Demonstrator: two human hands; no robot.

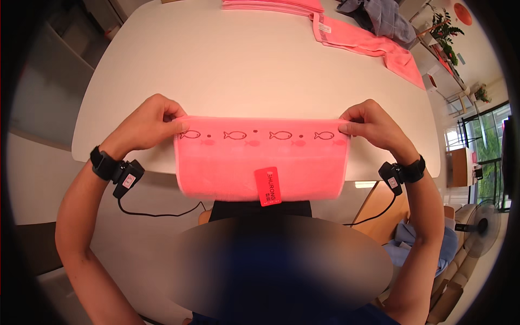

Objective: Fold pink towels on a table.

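A pink towel [231, 174] with a row of printed fish outlines hangs stretched between my hands at the near edge of the white table [243, 73]. My left hand [156, 122] pinches its upper left corner between thumb and fingers. At the upper right corner, my right hand [367, 124] grips it the same way. A red tag [268, 187] bearing writing lies on the towel's lower part, right of its middle. The towel's lower part reaches past the table edge, above my lap.
A stack of pink towels [272, 5] lies at the table's far side. Another pink towel [357, 40] spreads along the far right, beside a grey checked cloth [382, 20]. Black wrist devices [128, 178] trail cables. A fan [481, 227] stands at right.
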